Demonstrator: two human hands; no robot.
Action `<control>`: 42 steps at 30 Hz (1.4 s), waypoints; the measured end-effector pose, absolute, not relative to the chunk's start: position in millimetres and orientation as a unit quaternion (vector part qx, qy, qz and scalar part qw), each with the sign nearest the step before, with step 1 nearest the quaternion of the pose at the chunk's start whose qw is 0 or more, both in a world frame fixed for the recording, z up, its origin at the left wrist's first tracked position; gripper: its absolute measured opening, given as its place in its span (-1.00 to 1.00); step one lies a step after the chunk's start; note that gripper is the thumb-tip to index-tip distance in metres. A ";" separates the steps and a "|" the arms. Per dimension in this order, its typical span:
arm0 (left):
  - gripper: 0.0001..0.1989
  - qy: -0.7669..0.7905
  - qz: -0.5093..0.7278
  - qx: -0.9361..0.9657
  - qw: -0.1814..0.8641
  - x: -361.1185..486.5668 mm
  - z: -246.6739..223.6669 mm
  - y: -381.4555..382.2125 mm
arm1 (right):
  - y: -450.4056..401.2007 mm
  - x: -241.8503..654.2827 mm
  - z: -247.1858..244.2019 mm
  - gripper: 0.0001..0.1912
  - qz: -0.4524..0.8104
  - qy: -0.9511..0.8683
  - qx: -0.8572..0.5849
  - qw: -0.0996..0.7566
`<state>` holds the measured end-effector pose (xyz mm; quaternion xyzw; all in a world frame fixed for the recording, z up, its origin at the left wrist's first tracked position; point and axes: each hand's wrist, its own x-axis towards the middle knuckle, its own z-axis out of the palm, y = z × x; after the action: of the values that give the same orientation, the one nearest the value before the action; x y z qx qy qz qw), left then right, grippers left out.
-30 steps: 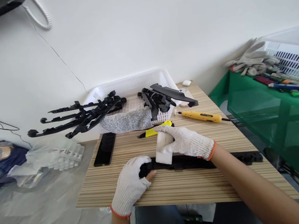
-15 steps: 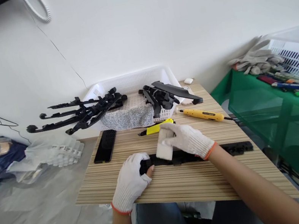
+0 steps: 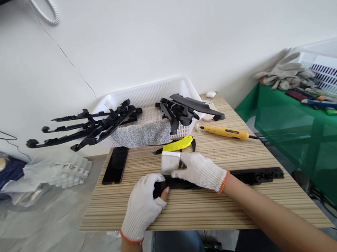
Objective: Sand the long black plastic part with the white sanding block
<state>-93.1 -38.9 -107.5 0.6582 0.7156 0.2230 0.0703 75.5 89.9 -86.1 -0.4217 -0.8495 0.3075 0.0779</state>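
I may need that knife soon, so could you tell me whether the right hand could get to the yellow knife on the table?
Probably yes: the yellow knife lies just behind the right hand, nothing between, but that hand holds a white block.

yellow utility knife (image 3: 176,145): on table, just beyond hands | black phone (image 3: 115,165): flat, beyond and left of hands | white basket (image 3: 146,95): far edge, holding black plastic parts (image 3: 182,112) and grey block (image 3: 144,134) | yellow screwdriver (image 3: 225,132): beyond and right of hands | green table (image 3: 318,125): far right
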 end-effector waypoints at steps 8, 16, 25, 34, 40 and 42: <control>-0.83 0.716 0.224 0.657 0.072 -94.4 -108.6 -37.2 | 91.5 75.9 -88.1 -0.65 0.197 -0.880 -0.422 0.093; -0.82 0.720 0.229 0.652 0.071 -94.8 -109.3 -38.6 | 101.8 83.4 -72.3 -0.78 0.123 -0.796 -0.536 0.251; -0.82 0.716 0.235 0.655 0.057 -95.4 -111.0 -38.6 | 103.9 85.0 -80.2 -0.57 0.135 -0.832 -0.499 0.202; -0.82 0.718 0.229 0.654 0.058 -95.4 -109.7 -38.1 | 110.2 87.3 -80.8 -0.44 0.149 -0.845 -0.500 0.122; -0.82 0.723 0.219 0.652 0.065 -94.4 -108.0 -37.9 | 91.7 77.9 -96.0 -0.33 0.155 -0.918 -0.359 0.066; -0.83 0.723 0.220 0.651 0.065 -94.2 -107.4 -37.7 | 88.3 78.7 -101.5 -0.45 0.160 -0.924 -0.342 0.061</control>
<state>-94.2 -37.7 -107.4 0.6515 0.7231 0.2203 0.0649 78.7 88.3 -101.5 -0.3415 -0.9242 0.1597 0.0613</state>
